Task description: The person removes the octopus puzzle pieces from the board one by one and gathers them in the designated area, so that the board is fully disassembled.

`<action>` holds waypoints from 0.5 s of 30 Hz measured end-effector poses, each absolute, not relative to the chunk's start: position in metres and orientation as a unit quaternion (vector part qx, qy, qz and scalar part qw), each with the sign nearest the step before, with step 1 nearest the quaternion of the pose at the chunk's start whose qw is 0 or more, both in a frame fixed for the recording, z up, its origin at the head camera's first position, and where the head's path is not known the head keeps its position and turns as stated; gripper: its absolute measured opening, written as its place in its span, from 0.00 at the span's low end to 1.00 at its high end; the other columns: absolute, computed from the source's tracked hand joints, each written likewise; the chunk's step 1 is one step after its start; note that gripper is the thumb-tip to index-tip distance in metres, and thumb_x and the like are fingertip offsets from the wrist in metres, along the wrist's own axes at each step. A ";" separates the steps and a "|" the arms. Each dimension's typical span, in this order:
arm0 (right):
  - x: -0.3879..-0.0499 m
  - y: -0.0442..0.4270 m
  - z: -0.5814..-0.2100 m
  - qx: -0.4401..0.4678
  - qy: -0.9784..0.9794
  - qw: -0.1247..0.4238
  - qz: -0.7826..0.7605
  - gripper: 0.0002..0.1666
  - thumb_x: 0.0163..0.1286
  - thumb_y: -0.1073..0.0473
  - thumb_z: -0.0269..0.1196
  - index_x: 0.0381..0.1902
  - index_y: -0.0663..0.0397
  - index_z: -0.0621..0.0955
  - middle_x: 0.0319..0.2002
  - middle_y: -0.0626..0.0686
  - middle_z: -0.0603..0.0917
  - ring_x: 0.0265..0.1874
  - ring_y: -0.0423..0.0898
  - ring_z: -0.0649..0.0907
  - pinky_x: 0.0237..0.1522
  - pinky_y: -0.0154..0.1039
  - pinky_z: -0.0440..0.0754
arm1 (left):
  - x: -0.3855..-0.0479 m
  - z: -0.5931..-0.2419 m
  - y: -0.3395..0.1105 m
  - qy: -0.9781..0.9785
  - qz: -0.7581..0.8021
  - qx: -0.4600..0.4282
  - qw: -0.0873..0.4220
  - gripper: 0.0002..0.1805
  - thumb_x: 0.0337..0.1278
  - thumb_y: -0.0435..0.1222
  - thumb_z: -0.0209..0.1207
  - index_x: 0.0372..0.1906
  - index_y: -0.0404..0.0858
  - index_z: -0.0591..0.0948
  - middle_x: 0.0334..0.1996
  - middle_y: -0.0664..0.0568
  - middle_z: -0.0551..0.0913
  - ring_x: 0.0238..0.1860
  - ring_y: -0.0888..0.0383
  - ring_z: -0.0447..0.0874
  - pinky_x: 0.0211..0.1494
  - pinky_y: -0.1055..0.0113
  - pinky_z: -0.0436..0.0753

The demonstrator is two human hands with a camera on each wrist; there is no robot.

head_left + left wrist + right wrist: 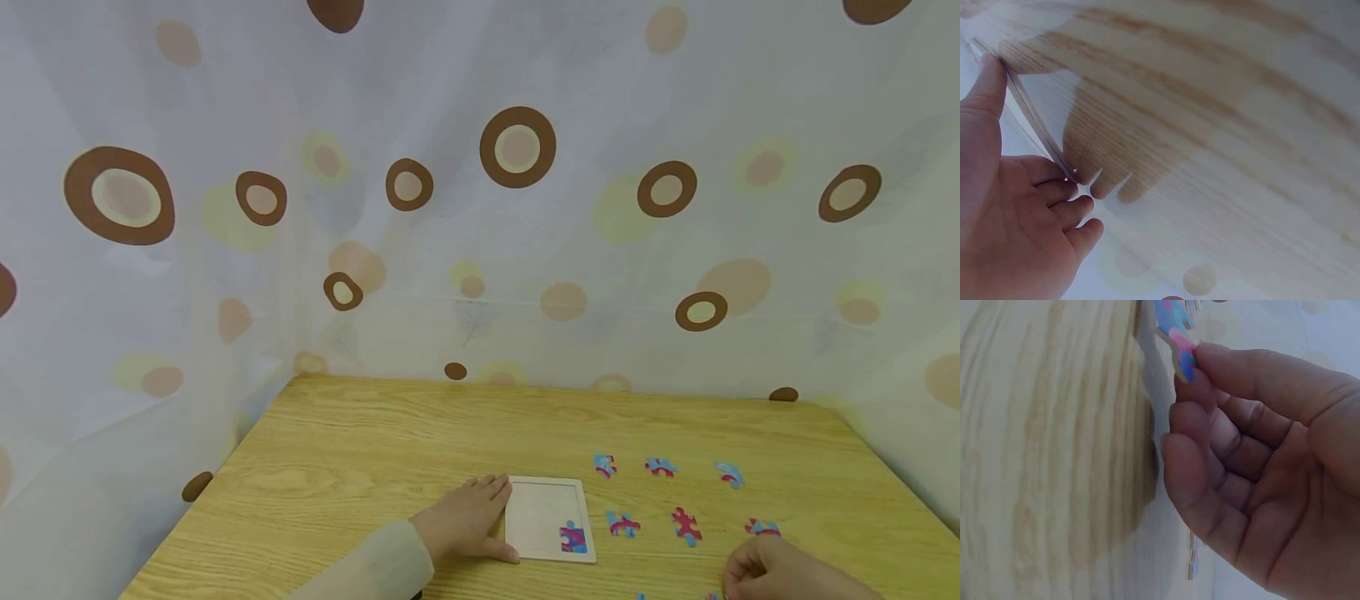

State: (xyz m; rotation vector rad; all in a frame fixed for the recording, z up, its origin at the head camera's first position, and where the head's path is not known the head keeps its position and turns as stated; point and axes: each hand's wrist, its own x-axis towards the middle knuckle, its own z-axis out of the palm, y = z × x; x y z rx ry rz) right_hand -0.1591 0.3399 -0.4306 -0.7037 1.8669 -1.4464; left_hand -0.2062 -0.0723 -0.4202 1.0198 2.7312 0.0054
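In the head view, my left hand [465, 518] rests at the left side of a pale square puzzle tray [531, 521]. Its thumb touches the near left corner and its fingertips lie by the far left corner; the left wrist view shows the tray's thin edge [1038, 122] between thumb and fingers. One puzzle piece [573, 540] lies in the tray's near right corner. My right hand [772, 571], low at the right, pinches a blue and pink puzzle piece [1180, 344] between thumb and forefinger, just above the table. The head view hides most of that piece.
Several loose pieces lie right of the tray: a back row with a blue-red piece [661, 467], and a nearer row with a red piece [686, 525]. More pieces show at the bottom edge. The wooden table [360, 450] meets a dotted curtain [450, 250] behind.
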 end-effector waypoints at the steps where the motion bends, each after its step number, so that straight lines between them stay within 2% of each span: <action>1: -0.159 0.340 -0.431 -0.274 0.716 0.330 -0.550 0.12 0.67 0.72 0.48 0.30 0.77 0.76 0.24 0.42 0.80 0.19 0.31 0.71 0.19 0.26 0.67 | -0.206 -0.420 -0.072 0.931 0.003 0.347 0.114 0.50 0.49 0.66 0.49 0.69 0.37 0.59 0.69 0.49 0.55 0.68 0.54 0.52 0.67 0.61 0.57; 5: -0.159 0.339 -0.434 -0.294 0.720 0.320 -0.541 0.11 0.64 0.74 0.47 0.30 0.77 0.76 0.24 0.39 0.80 0.20 0.30 0.71 0.17 0.25 0.66 | -0.207 -0.420 -0.073 0.931 0.004 0.347 0.116 0.49 0.49 0.66 0.49 0.70 0.37 0.59 0.69 0.49 0.55 0.68 0.54 0.52 0.67 0.61 0.57; 15: -0.159 0.338 -0.434 -0.303 0.721 0.317 -0.537 0.11 0.66 0.72 0.49 0.30 0.77 0.76 0.25 0.39 0.81 0.21 0.30 0.73 0.20 0.25 0.70 | -0.207 -0.420 -0.073 0.931 -0.001 0.347 0.115 0.49 0.50 0.67 0.49 0.70 0.38 0.58 0.69 0.50 0.54 0.68 0.55 0.52 0.67 0.62 0.57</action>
